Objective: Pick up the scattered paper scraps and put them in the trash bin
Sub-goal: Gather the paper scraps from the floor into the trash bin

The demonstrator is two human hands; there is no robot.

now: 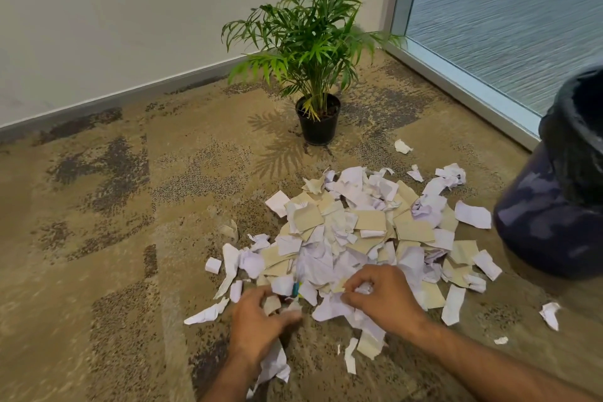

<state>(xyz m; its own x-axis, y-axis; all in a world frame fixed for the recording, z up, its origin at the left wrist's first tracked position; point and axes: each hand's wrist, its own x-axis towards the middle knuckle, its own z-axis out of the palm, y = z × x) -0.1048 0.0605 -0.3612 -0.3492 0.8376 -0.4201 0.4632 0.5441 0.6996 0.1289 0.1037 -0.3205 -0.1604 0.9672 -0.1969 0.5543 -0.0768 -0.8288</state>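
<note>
Paper scraps, white and tan, lie heaped on the patterned carpet, with loose pieces strewn round the edges. Both hands work at the near edge of the heap. Left hand: fingers curled, pinching a tan scrap; slightly blurred. Right hand: fingers curled round a crumpled white scrap, palm down on the pile. A small blue-green item shows among the scraps between the hands; too small to identify. Trash bin, dark with a black liner, stands at the right, just beside the heap's right edge. Potted palm in a black pot stands beyond the heap, near the corner where the white wall meets the window.
</note>
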